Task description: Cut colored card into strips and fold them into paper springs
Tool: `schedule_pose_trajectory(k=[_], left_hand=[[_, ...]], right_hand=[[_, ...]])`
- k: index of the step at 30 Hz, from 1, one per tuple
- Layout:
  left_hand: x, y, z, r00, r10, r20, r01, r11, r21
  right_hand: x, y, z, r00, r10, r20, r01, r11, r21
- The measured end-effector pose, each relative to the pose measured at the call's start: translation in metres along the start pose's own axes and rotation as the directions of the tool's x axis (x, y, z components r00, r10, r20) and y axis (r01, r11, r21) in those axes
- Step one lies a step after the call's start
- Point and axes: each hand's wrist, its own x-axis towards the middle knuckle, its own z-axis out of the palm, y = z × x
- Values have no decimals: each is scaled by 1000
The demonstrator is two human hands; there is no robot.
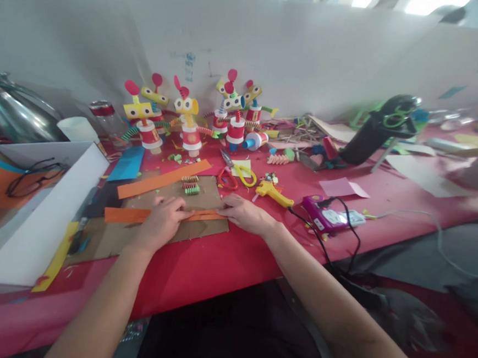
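An orange paper strip (126, 215) lies across the brown cardboard (110, 238), with its right part folded or doubled into a narrow band. My left hand (163, 220) presses on the strip, fingers together. At the strip's right end, my right hand (246, 214) pinches the narrow band. Just above my hands, small folded paper springs (191, 185) rest on the cardboard. A second orange strip (164, 178) lies slanted behind them. Scissors with yellow handles (245, 174) and a yellow glue gun (275, 194) are beyond my right hand.
Several paper-cup figures (192, 134) stand along the back. A white box (46, 213) with glasses (36, 177) is at the left. A purple power strip (327, 214) with cables lies right. A black holder (370, 134) stands farther back, and another person's hand (477, 178) shows at the right edge.
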Motion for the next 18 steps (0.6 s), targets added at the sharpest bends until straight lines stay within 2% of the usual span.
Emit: schedule_pose_trajectory(k=[5, 10, 12, 15, 17, 18], left_hand=[[2, 7, -3, 998, 16, 65, -19, 999, 50], [3, 13, -5, 998, -19, 67, 14, 997, 73], [3, 14, -5, 998, -24, 63, 19, 997, 75], [5, 16, -8, 997, -16, 81, 8, 996, 93], [6, 17, -9, 996, -14, 90, 5, 995, 101], [6, 17, -9, 996, -16, 90, 7, 995, 100]], right_hand=[[-1, -2, 0, 1000, 0, 16, 0, 1000, -24], [-11, -8, -2, 996, 87, 0, -87, 995, -58], [-13, -17, -7, 987, 157, -20, -159, 984, -85], [-6, -36, -10, 948, 288, -134, -301, 949, -94], [2, -51, -5, 934, 318, -163, -332, 941, -68], [5, -57, -2, 940, 310, -139, -320, 946, -55]])
